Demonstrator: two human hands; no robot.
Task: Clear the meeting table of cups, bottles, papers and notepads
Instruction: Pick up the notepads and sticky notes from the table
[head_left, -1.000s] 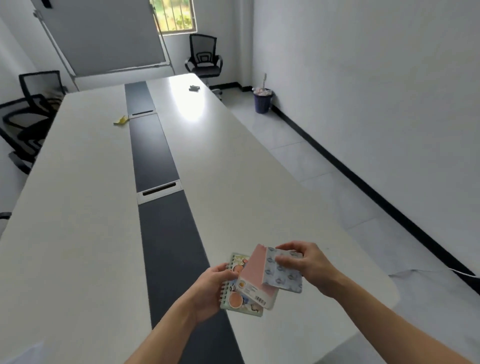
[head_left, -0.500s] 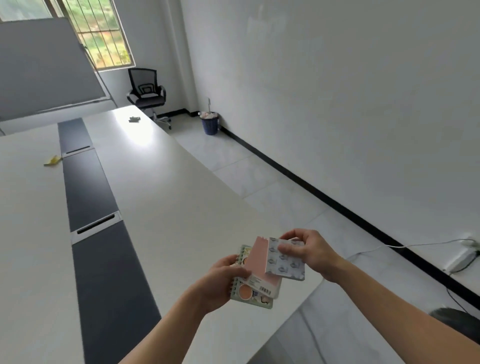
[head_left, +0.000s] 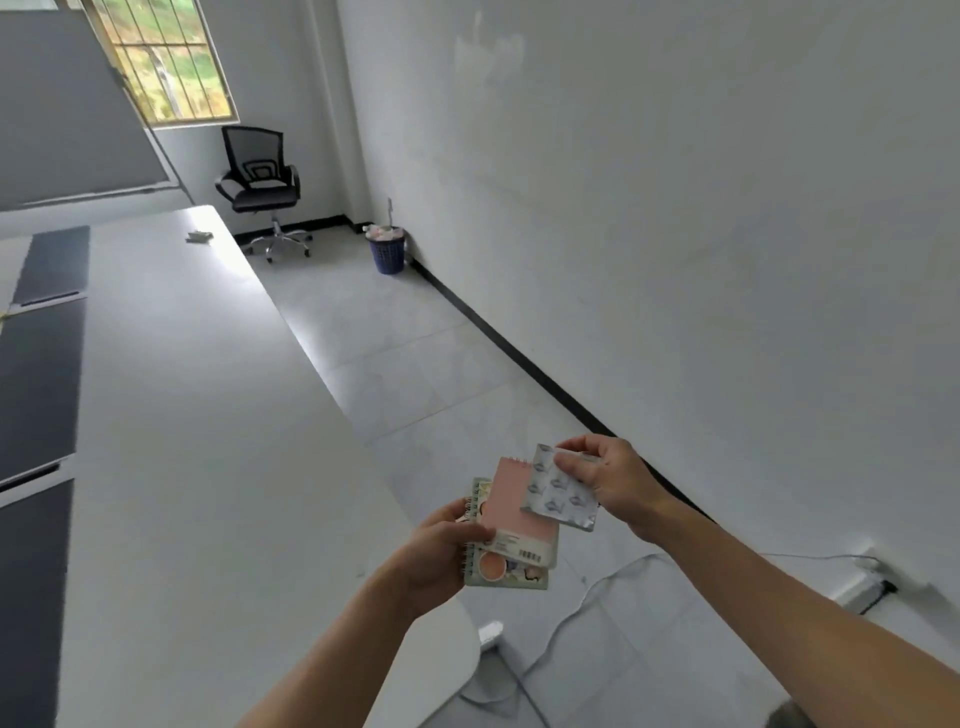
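So, both hands were busy just off the table's (head_left: 208, 441) near corner, out over the floor. L hand (head_left: 441, 551) gripped two notepads as a stack: a spiral-bound illustrated pad (head_left: 506, 574) underneath and a pink pad (head_left: 514, 512) on top. Its thumb lay across the pink cover's lower left; the fingers behind were hidden. R hand (head_left: 608, 483) pinched a small grey patterned pad (head_left: 558, 493) by its upper-right edge, thumb on top.

Key relation: the grey patterned pad lay immed. right of the stack, its left edge overlapping the pink pad's upper-right corner, seemingly touching. Long axes were approx. in line, both running away from the person. So merging looked like a short slide left & down onto the pink cover, w/ the L thumb lifting to clamp all three. Risk, imo: easing that thumb could let the pink pad slip.

A small dark item (head_left: 200, 237) sat at the table's far end, well apart from either hand. A blue bin (head_left: 387, 253) stood by the wall. Task prob. unfinished.
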